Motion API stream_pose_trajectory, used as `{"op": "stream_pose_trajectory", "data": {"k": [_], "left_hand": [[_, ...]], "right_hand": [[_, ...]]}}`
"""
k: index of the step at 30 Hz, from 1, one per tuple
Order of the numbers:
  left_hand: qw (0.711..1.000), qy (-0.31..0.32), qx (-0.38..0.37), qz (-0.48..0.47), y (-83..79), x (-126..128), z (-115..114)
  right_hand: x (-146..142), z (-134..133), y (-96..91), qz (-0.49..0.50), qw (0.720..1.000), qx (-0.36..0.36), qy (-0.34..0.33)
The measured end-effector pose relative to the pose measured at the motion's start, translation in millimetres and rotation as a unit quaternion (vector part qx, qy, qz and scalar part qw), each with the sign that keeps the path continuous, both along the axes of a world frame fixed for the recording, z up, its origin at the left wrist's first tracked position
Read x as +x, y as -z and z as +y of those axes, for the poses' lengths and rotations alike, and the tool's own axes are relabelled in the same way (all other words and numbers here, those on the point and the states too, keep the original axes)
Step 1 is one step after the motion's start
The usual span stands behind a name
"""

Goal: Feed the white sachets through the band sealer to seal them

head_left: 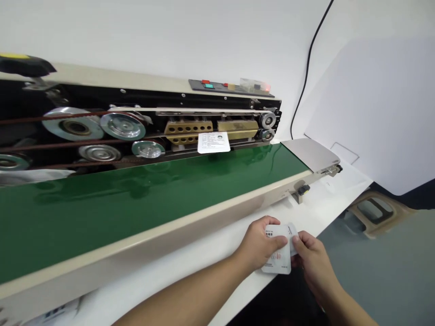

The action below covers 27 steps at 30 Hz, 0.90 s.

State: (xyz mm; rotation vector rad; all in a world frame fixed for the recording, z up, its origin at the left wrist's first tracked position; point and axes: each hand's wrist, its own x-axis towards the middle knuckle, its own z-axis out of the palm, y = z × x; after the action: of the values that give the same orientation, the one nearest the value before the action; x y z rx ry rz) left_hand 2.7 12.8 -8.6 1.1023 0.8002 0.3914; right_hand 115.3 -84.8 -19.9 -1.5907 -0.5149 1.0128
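Observation:
My left hand and my right hand together grip a small white printed pouch over the white table's front edge. Fingers of both hands are pinched on it, the left on its left side, the right on its upper right corner. A second white pouch hangs upright in the sealing machine's belts, above the green conveyor belt. The sealing machine runs along the wall, with pulleys and brass blocks exposed.
A metal feed plate ends the conveyor at the right. The control panel sits on top of the machine. A black cable runs up the wall. A beige chair stands below right. The white table carries the machine.

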Motion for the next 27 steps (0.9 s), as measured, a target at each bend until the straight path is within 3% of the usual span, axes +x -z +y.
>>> {"op": "stream_pose_trajectory", "data": {"k": [6,14,22,27], "left_hand": [[1.0,0.004,0.024,0.014,-0.5,-1,0],[0.998,-0.036,-0.009,-0.049,-0.6,0,-3],[0.997,-0.039,-0.023,-0.062,-4.0,1,-5],[0.998,-0.033,0.014,-0.046,9.1,2,-8]], "right_hand": [[17,3,-3.5,-0.043,0.995,0.053,0.066],[-9,6,-8.1,0.164,0.98,0.097,0.06],[-19,6,5.9,0.191,0.974,0.09,0.08],[-11,7,15.6,0.185,0.973,0.082,0.108]]}}
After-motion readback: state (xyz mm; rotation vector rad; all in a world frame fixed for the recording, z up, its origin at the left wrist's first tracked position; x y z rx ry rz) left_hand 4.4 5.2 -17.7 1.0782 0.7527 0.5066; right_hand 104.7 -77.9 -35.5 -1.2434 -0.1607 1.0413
